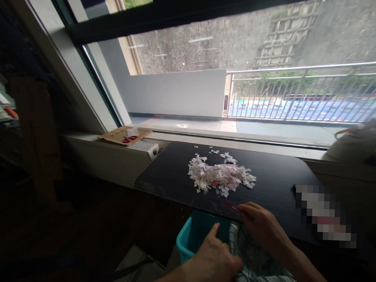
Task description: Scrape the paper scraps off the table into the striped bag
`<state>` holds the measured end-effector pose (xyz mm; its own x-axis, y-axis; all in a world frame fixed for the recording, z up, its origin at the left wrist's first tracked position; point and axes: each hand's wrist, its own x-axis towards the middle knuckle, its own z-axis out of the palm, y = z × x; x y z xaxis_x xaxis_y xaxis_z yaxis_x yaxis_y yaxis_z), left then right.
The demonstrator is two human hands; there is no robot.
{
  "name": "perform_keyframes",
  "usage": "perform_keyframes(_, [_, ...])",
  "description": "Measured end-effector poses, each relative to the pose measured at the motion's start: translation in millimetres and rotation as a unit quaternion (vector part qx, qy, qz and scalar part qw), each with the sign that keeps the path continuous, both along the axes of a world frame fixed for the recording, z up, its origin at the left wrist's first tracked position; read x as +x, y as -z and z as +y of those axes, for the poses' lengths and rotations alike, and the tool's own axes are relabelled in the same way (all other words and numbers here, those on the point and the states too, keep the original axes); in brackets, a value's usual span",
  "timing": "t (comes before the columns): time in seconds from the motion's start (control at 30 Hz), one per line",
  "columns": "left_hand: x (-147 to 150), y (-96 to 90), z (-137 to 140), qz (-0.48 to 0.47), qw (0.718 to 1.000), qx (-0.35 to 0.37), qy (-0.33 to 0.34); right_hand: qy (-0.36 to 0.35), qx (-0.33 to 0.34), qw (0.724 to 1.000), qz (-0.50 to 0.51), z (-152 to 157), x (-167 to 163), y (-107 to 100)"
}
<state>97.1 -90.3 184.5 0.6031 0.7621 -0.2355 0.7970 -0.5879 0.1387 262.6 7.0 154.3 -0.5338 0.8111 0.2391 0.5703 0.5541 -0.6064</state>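
A heap of small white and pinkish paper scraps (217, 175) lies on the dark tabletop (168, 169). At the table's near edge, my right hand (259, 219) is closed on a thin, pink see-through flat piece (230, 206), whose exact kind I cannot make out. My left hand (213, 257) is over a teal plastic bin (181, 243) just below that edge, its index finger stretched out over the opening. The other left fingers are mostly hidden, and whether they touch the bin's rim does not show.
A pixelated oblong object (324, 215) lies at the table's right. Red-handled scissors (130, 138) rest on brown cardboard (114, 135) by the window, above a white radiator (144, 147). Striped cloth (248, 258) covers my lap beside the bin. A pale bag-like shape (357, 140) stands far right.
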Motion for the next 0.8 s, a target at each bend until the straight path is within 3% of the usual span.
perform_keyframes(0.23, [-1, -1.7, 2, -0.014, 1.000, -0.011, 0.002, -0.035, -0.027, 0.999, -0.003, 15, -23, -4])
perform_keyframes(0.33, [-2, -4.9, 2, -0.025, 0.999, -0.020, -0.005, -0.062, -0.052, 0.997, -0.007, 13, -24, -5])
perform_keyframes(0.5, [-4, -7.5, 0, -0.037, 0.999, -0.017, -0.014, -0.042, -0.052, 0.998, 0.009, 15, -20, -4])
perform_keyframes(0.63, [-4, -9.1, 1, -0.031, 0.999, -0.031, -0.018, -0.084, -0.081, 0.993, 0.021, 12, -19, -4])
perform_keyframes(0.8, [-4, -6.6, 1, -0.029, 0.999, -0.024, -0.026, -0.060, -0.058, 0.996, 0.013, 7, -18, -8])
